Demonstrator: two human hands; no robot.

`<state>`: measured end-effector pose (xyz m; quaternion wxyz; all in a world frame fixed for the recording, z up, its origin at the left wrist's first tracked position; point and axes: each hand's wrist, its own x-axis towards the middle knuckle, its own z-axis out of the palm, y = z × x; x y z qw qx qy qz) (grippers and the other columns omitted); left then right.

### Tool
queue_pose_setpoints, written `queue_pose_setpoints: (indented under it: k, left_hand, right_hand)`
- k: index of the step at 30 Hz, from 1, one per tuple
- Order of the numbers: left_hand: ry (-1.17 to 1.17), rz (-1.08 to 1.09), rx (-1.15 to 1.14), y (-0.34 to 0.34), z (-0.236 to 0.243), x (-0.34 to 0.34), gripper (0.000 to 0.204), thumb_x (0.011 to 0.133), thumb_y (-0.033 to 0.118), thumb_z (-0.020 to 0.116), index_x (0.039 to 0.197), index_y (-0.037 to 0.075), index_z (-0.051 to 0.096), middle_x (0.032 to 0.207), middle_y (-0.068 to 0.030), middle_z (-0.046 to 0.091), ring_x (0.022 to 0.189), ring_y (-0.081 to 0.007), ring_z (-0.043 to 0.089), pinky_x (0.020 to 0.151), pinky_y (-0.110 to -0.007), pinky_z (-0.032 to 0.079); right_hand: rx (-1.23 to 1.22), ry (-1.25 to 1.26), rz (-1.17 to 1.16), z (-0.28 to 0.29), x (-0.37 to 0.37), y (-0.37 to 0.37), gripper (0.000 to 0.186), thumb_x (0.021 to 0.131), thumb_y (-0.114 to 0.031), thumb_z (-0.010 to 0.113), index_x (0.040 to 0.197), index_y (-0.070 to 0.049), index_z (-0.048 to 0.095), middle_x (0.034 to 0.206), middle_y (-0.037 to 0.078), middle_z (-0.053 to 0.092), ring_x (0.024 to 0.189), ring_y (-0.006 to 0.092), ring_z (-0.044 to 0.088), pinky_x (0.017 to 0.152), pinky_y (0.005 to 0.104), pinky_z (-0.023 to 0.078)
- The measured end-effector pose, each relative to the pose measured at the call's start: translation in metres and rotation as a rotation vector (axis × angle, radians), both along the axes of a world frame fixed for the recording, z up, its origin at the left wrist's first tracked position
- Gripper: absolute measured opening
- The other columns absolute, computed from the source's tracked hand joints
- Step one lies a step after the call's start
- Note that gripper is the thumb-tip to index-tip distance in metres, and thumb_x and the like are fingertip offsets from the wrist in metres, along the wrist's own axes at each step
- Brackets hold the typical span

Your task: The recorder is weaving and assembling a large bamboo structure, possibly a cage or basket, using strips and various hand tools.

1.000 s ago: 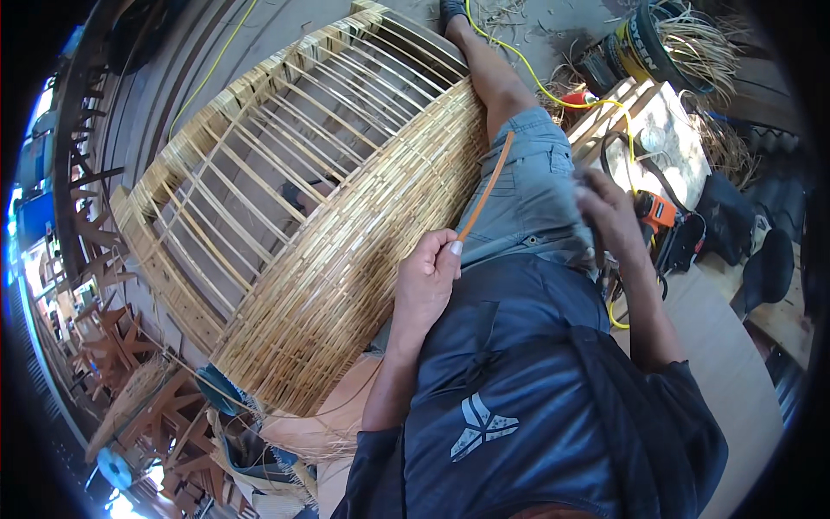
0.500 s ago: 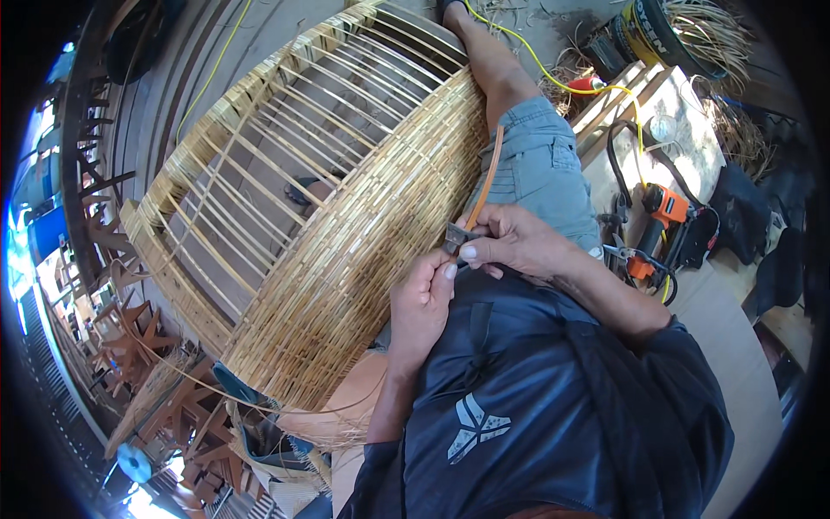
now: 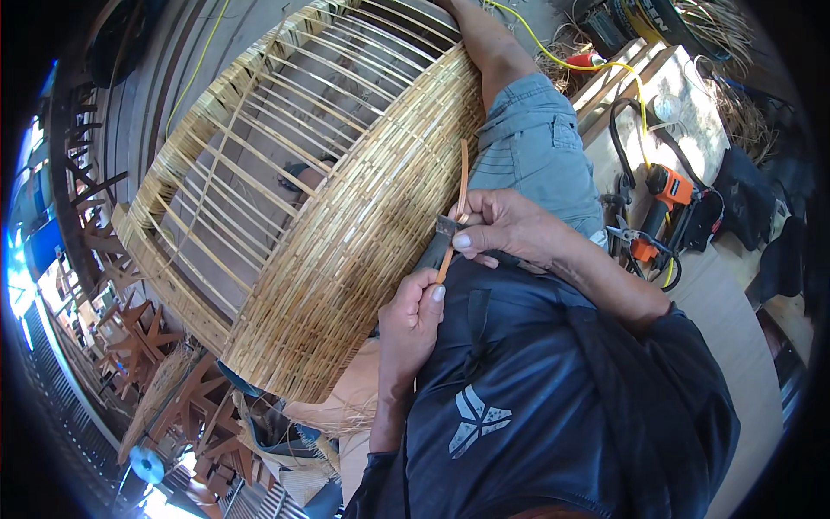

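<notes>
My left hand (image 3: 413,322) is closed on the lower end of a thin tan strip (image 3: 463,160) lying over my lap. Just above it, my right hand (image 3: 504,232) pinches a small dark metal piece (image 3: 446,226), possibly a blade, against the strip; its exact form is unclear. The strip's upper end sticks up between the woven panel and my leg. At my left lies a curved woven cane piece (image 3: 337,259) with open slats (image 3: 285,112) and a wrapped rail (image 3: 199,121), beside my thigh.
To my right are a cordless-looking orange and black tool (image 3: 666,189), pliers (image 3: 627,235), a pale board (image 3: 683,104) and a yellow hose (image 3: 571,65). A bucket of cane scraps (image 3: 705,22) stands farther off. Brown wooden parts (image 3: 138,337) are piled at lower left.
My right hand has come in from the right onto the strip with the small dark piece. My left hand has since moved down along the strip, away from the right one.
</notes>
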<state>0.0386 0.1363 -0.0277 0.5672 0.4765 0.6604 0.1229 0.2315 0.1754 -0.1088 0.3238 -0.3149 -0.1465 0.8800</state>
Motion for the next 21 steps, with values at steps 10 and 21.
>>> queue_pose_setpoints:
  k: [10,21]
  left_hand:
    - [0.095,0.166,-0.061,-0.028,0.01,-0.035,0.015,0.089,0.012,0.054,0.097,0.0,0.058,0.065,0.0006,0.051,0.057,-0.0042,0.046,0.053,-0.019,0.039]
    - [0.015,0.069,0.004,0.007,-0.01,0.0,0.016,0.092,0.011,0.048,0.1,0.0,0.055,0.073,-0.0014,0.054,0.059,-0.0035,0.041,0.053,-0.018,0.035]
  right_hand:
    - [-0.061,-0.561,-0.281,0.017,0.057,0.04,0.021,0.083,-0.022,0.06,0.092,-0.005,0.052,0.064,0.0,0.052,0.049,0.0054,0.049,0.044,0.0182,0.037]
    - [0.174,-0.089,0.219,0.005,-0.013,0.013,0.027,0.084,-0.01,0.062,0.107,-0.001,0.049,0.072,0.002,0.055,0.051,0.0038,0.045,0.045,0.0184,0.036]
